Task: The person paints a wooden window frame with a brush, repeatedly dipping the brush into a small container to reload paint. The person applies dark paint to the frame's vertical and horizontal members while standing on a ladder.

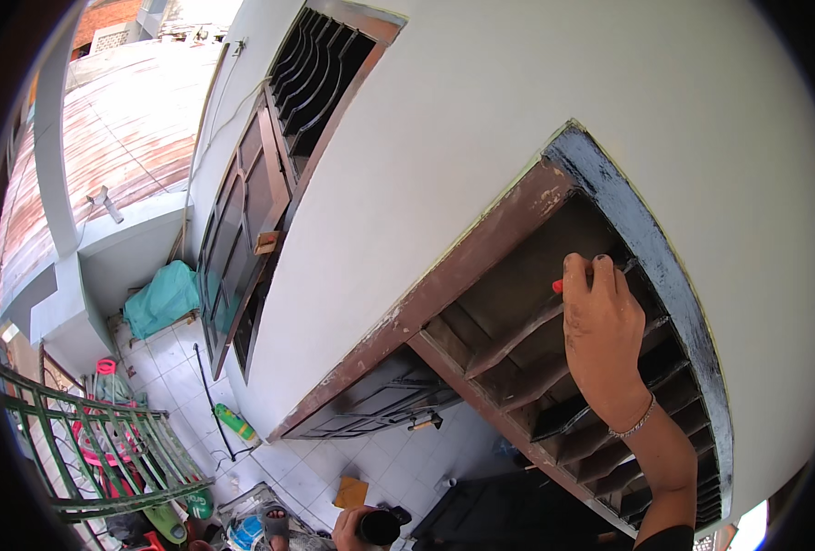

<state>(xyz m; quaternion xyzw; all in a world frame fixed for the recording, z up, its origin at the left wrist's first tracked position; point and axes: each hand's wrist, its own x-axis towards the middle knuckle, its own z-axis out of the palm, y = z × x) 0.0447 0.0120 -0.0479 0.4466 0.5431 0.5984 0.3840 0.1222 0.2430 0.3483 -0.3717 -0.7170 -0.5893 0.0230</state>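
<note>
High on the right, my right hand (602, 335) is closed round a slim tool with a red end (558, 286); the fingers hide most of it, so its exact kind cannot be told. The hand is at the upper bars of a window grille (527, 335), whose bars are partly brown and partly black. Beside it runs a frame edge (646, 207) coated in streaky blue-grey and black. At the lower edge, my left hand (347, 527) grips a dark round pot (380, 527) with a black inside. Dark smudges mark my right fingers.
A brown window frame (481, 243) borders the white wall (426, 165). Another barred window (320, 78) stands farther left, with an open shutter (242, 230). Below lie a tiled floor (311, 468), a green bottle (235, 422), a teal cover (164, 298) and a green railing (123, 450).
</note>
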